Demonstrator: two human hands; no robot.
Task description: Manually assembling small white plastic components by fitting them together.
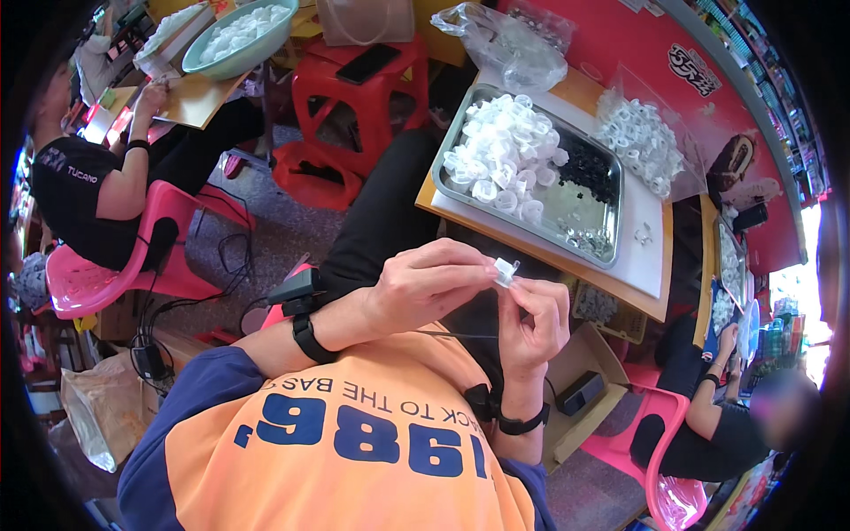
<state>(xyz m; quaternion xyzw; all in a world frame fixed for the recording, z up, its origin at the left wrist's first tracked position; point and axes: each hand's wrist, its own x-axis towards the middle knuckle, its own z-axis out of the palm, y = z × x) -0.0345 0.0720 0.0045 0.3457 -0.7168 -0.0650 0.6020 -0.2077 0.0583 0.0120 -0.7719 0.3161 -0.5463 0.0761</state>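
My left hand (432, 281) and my right hand (535, 326) meet over my lap, fingertips pinched on a small white plastic part (504, 273). A tiny transparent piece sticks up at its edge by the right fingertips; its exact kind is too small to tell. Just beyond my hands, a metal tray (531, 232) rests on the table. Inside it are a heap of white plastic caps (501, 150), a pile of small black pieces (588, 168) and some small shiny pieces (589, 241). Both wrists wear black bands.
A bag of translucent plastic rings (642, 146) lies right of the tray, and another plastic bag (509, 44) behind it. Red stools (363, 106) stand at the far left, a phone (368, 64) on top. An open cardboard box (580, 389) sits right. Co-workers sit on pink chairs both sides.
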